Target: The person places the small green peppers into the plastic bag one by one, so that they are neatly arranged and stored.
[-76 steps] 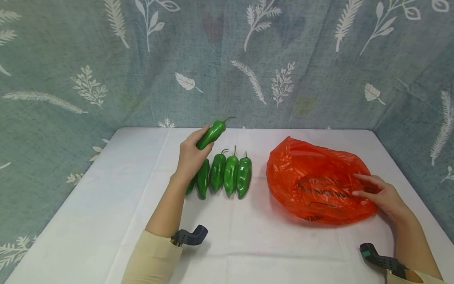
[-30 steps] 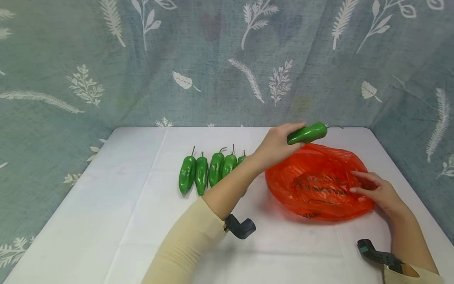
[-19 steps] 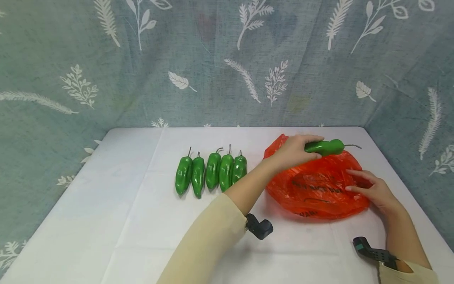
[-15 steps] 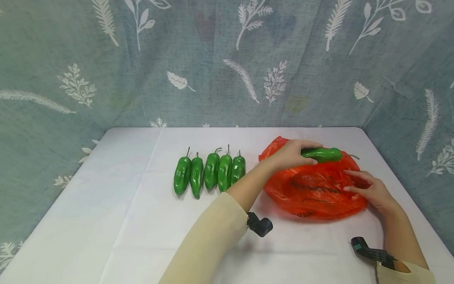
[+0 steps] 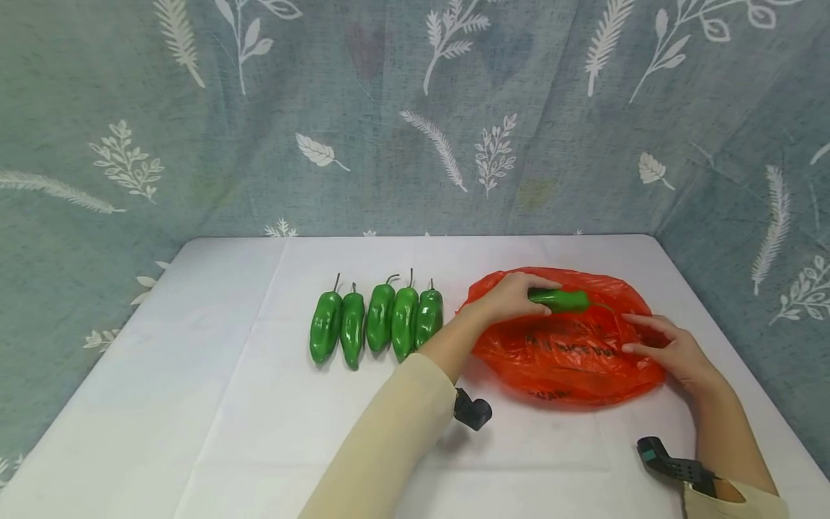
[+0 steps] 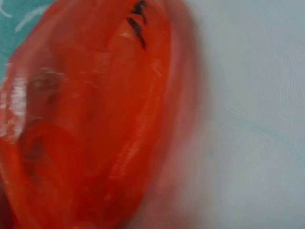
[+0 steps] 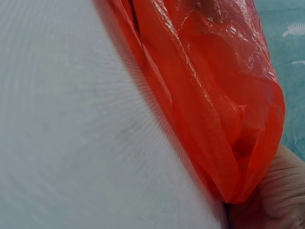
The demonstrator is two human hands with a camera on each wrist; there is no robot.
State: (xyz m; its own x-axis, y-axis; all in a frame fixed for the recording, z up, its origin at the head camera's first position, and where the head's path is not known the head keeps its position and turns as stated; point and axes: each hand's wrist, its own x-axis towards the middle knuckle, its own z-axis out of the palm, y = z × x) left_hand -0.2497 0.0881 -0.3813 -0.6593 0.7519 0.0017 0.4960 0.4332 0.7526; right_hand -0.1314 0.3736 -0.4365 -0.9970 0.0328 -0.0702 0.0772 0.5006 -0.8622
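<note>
My left hand [image 5: 519,297] grips a green chili pepper [image 5: 567,301] by its lower end, stem pointing right. Hand and pepper are at the mouth of a red plastic bag [image 5: 564,371] with black print, low against its far side. At the bag's right edge my right hand [image 5: 681,353] holds the film, its fingers and thumb on the rim. In the left wrist view the red bag [image 6: 100,114] fills the left half, and the pepper is hidden. The right wrist view has the bag's folded edge [image 7: 219,143] meeting my right hand [image 7: 286,191].
Several more green chili peppers [image 5: 379,317] lie side by side, stems away from me, left of the bag on the white tablecloth [image 5: 259,432]. A grey-green cloth backdrop [image 5: 357,194] with white leaf prints stands behind the table and along its sides.
My left hand has carried the pepper from the left row rightward over the bag, then down into its mouth. The bag's far rim has sunk lower. My right hand has kept its place on the bag.
</note>
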